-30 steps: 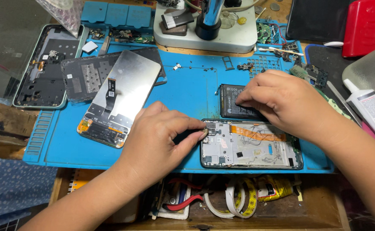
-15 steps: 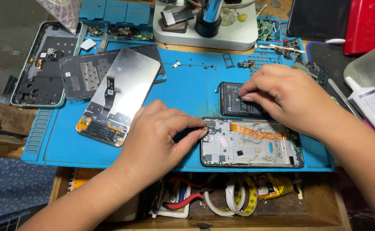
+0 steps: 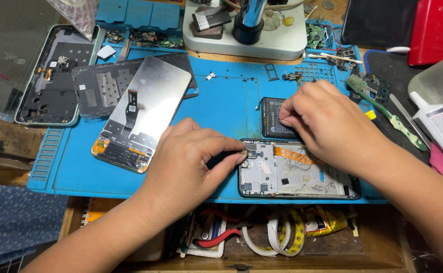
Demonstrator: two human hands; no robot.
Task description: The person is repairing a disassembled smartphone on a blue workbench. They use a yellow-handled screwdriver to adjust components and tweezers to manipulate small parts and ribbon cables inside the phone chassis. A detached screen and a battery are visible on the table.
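Observation:
An opened phone frame (image 3: 302,177) with an orange flex strip lies at the front edge of the blue work mat (image 3: 226,101). My left hand (image 3: 188,162) pinches the frame's upper left corner between thumb and forefinger. Just behind the frame lies a black battery (image 3: 272,116). My right hand (image 3: 327,121) rests over the battery's right part, its fingertips curled onto the battery's edge. My right wrist crosses above the frame's right half.
A detached screen panel (image 3: 140,111) lies face down to the left, beside a dark back cover (image 3: 49,76). A microscope base (image 3: 282,45) stands at the back. A green brush (image 3: 388,114) and a glue bottle (image 3: 441,126) lie right. An open drawer (image 3: 282,232) holds tape rolls.
My right hand has shifted slightly back along the battery, uncovering more of its left part. My left hand keeps its pinch on the frame's corner.

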